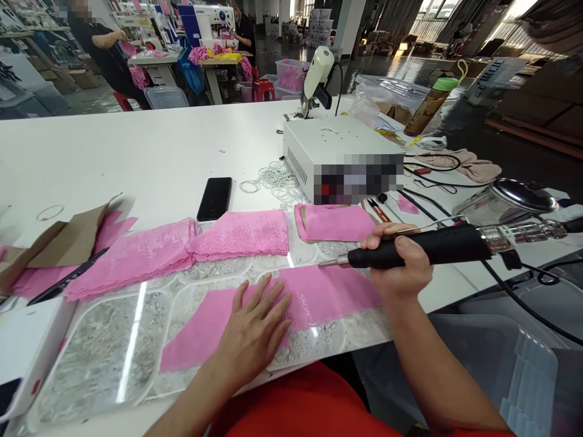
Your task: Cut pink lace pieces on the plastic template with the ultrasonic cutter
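My left hand (259,328) lies flat with fingers spread on a flat pink fabric piece (328,297). My right hand (405,264) is wrapped around a black corded handpiece (446,244) with a thin metal tip. That tip points left, at the upper edge of the fabric; whether it touches cannot be told. Under the fabric is a shiny, patterned transparent mat (113,346). Behind my left hand lie stacked pink lace pieces (241,233). A folded pink fabric piece (337,223) lies just beyond the handpiece tip.
A white box unit (341,136) stands behind, with cables on the right. Near it are a black phone (215,198), tangled elastic rings (280,182) and a glass pot (505,197). Brown card (68,243) and black tweezers (68,276) lie left. Two people work at the back.
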`<state>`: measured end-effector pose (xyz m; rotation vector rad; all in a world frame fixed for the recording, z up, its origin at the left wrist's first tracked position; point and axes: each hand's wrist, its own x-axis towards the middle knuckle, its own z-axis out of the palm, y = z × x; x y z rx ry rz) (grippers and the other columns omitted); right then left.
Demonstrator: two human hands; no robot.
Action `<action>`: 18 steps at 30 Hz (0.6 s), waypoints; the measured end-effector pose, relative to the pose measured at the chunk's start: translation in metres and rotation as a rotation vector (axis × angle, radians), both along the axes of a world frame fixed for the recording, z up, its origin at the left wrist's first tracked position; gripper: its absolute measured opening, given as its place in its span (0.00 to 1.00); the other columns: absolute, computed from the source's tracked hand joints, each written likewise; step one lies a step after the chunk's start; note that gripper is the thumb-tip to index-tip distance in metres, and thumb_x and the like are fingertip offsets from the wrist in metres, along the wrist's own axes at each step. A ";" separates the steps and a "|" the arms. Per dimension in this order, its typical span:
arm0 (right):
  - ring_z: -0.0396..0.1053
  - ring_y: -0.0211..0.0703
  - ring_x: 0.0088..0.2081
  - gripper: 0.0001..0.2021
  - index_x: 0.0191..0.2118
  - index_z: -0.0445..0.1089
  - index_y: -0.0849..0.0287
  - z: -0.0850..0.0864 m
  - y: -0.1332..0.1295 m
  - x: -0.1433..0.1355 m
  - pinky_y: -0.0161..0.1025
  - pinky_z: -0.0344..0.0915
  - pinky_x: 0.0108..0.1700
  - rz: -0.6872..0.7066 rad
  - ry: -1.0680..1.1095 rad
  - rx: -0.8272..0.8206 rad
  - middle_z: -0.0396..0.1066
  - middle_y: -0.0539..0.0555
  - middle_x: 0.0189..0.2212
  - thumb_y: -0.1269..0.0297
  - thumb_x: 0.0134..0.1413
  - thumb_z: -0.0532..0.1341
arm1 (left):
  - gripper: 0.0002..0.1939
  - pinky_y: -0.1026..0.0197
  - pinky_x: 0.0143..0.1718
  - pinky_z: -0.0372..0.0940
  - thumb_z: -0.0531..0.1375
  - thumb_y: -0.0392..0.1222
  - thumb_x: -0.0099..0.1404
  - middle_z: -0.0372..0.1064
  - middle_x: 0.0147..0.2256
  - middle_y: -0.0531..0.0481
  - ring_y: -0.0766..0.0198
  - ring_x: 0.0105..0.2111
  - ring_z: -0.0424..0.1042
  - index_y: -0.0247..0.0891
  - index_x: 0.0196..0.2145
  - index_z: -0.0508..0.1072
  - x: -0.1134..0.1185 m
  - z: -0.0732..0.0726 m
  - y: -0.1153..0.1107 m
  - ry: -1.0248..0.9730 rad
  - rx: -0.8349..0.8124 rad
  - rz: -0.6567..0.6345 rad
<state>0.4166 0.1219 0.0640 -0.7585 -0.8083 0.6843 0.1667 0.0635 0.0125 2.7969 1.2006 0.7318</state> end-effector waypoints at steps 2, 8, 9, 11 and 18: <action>0.64 0.34 0.21 0.05 0.26 0.68 0.59 0.000 0.001 -0.002 0.38 0.65 0.25 0.000 0.005 0.002 0.66 0.49 0.25 0.63 0.42 0.59 | 0.17 0.42 0.64 0.43 0.51 0.40 0.72 0.66 0.58 0.45 0.48 0.63 0.57 0.40 0.55 0.70 -0.001 0.000 0.000 0.012 0.000 -0.006; 0.65 0.35 0.21 0.04 0.25 0.68 0.59 0.002 0.002 -0.003 0.38 0.66 0.26 -0.003 0.000 -0.003 0.66 0.49 0.24 0.65 0.42 0.61 | 0.17 0.43 0.64 0.41 0.51 0.39 0.72 0.65 0.59 0.46 0.48 0.63 0.56 0.39 0.56 0.70 -0.002 0.000 0.001 0.040 0.006 -0.020; 0.65 0.35 0.21 0.04 0.25 0.68 0.59 0.003 0.002 -0.002 0.38 0.66 0.26 -0.012 0.005 -0.004 0.66 0.49 0.24 0.65 0.41 0.61 | 0.17 0.43 0.65 0.40 0.51 0.39 0.72 0.65 0.59 0.46 0.48 0.63 0.56 0.40 0.56 0.70 -0.002 0.000 0.001 0.031 0.009 -0.017; 0.64 0.35 0.21 0.05 0.25 0.68 0.59 0.005 0.003 0.004 0.37 0.65 0.25 -0.061 0.033 0.003 0.66 0.48 0.24 0.64 0.41 0.60 | 0.17 0.45 0.65 0.40 0.51 0.39 0.72 0.66 0.58 0.47 0.50 0.63 0.57 0.40 0.56 0.70 -0.001 0.001 0.001 0.013 0.014 -0.009; 0.63 0.34 0.19 0.05 0.23 0.66 0.60 0.008 -0.001 0.036 0.36 0.64 0.24 -0.294 0.056 0.028 0.66 0.49 0.22 0.63 0.39 0.58 | 0.18 0.47 0.66 0.38 0.52 0.39 0.71 0.65 0.59 0.48 0.50 0.64 0.56 0.41 0.57 0.69 -0.002 0.003 0.003 0.022 0.016 -0.022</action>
